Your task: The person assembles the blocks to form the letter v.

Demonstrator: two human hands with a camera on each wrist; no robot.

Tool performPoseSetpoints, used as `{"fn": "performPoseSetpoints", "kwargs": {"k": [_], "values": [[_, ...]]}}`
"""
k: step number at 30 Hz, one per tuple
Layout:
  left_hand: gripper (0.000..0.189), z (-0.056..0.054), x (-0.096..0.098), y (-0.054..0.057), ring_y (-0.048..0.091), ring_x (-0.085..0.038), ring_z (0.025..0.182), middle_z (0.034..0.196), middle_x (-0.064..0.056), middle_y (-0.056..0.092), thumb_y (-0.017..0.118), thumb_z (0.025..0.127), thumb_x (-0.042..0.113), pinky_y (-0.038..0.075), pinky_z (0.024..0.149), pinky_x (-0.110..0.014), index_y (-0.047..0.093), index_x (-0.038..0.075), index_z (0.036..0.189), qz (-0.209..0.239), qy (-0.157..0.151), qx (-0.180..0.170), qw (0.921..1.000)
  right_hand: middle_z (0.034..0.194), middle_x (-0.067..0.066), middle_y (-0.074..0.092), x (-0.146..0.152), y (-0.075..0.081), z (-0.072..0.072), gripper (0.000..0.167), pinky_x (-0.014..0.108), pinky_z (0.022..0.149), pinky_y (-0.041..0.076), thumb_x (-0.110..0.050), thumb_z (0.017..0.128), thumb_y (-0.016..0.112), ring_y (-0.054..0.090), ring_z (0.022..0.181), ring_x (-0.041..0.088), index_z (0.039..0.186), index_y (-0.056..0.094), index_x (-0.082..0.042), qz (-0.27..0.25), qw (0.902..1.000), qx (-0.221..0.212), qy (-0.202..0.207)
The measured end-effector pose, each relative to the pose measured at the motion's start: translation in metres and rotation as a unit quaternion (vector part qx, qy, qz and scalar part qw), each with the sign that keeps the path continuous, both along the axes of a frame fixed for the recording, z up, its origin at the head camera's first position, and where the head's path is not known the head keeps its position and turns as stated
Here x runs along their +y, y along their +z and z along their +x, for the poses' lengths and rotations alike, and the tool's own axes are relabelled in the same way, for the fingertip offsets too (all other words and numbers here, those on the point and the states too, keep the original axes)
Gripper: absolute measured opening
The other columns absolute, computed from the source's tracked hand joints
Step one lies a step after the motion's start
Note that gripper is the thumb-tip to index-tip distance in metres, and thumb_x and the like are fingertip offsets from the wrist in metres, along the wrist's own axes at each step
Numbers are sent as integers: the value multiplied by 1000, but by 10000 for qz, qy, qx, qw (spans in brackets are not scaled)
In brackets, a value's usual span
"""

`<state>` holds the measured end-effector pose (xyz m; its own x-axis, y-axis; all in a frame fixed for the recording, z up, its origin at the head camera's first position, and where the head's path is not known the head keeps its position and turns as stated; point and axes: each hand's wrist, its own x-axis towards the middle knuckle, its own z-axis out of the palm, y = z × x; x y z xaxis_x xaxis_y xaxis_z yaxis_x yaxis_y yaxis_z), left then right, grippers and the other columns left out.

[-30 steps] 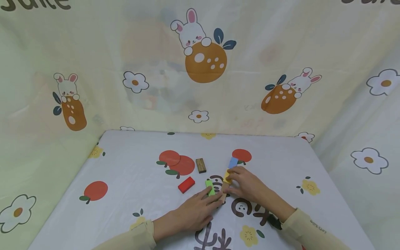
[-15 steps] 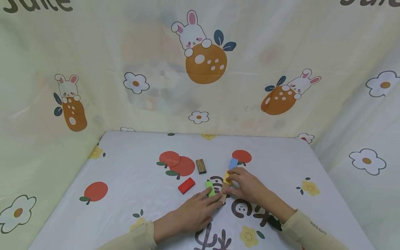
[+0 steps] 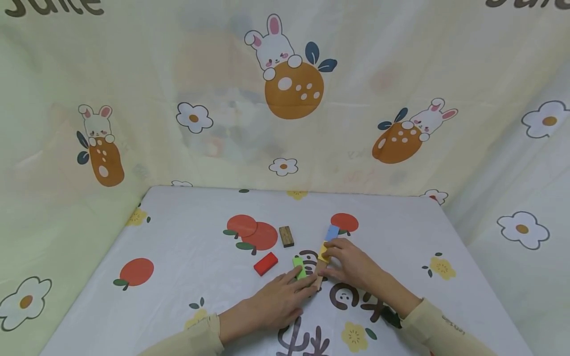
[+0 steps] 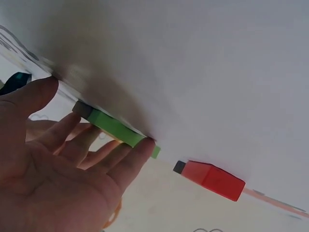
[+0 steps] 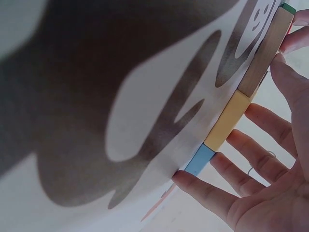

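Observation:
A blue block (image 3: pixel 332 232), a yellow block (image 3: pixel 322 250) and a plain wood block (image 5: pixel 263 60) lie end to end in a slanting row on the table. My right hand (image 3: pixel 354 264) rests along the row. In the right wrist view its fairly straight fingers touch the sides of the yellow and blue blocks, with the thumb by the wood block. My left hand (image 3: pixel 276 301) lies at the near end of the row, fingers outstretched. One of its fingertips (image 4: pixel 147 144) touches a green block (image 4: pixel 116 128), which sits left of the row.
A red block (image 3: pixel 265 264) lies left of the green one. Farther back is a dark brown block (image 3: pixel 286 237) with visible grain. The white tablecloth (image 3: pixel 187 247) has printed fruit, flowers and lettering. A patterned curtain (image 3: pixel 222 153) stands behind the table.

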<state>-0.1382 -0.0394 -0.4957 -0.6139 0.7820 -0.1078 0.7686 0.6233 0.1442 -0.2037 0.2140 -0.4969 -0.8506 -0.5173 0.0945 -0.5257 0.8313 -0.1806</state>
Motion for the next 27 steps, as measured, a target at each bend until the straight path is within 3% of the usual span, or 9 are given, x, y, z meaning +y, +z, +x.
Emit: {"fn": "performPoseSetpoints", "kwargs": {"k": [9,15,19,27], "values": [[77,-2,-1,2,36,-36,160,177,5,28,72,101,36,48,121,-47,34,26,167,54,-90,18,9999,140,10,70,1,0,0,47,46,108,57,-53,85,85,63,135,32,114,81,-16,-17,10000,33,34],[68,-9,-4,7,44,-33,155,172,2,39,72,101,33,48,121,-45,44,25,162,446,-238,185,9986,139,10,70,1,1,1,46,46,108,58,-52,86,84,63,135,32,113,81,-15,-83,9999,67,90],[59,-19,-7,13,44,-33,155,169,0,45,69,102,30,47,122,-46,48,28,157,627,-73,216,9978,139,11,70,2,0,0,46,46,107,58,-53,86,84,63,135,32,113,81,-16,-128,9999,45,103],[60,-37,-16,19,47,-31,151,165,-4,50,69,102,20,50,120,-40,49,17,158,1252,326,134,9915,137,11,71,1,-1,1,45,45,104,60,-52,85,85,65,132,33,111,82,-16,-274,9995,90,115]]}}
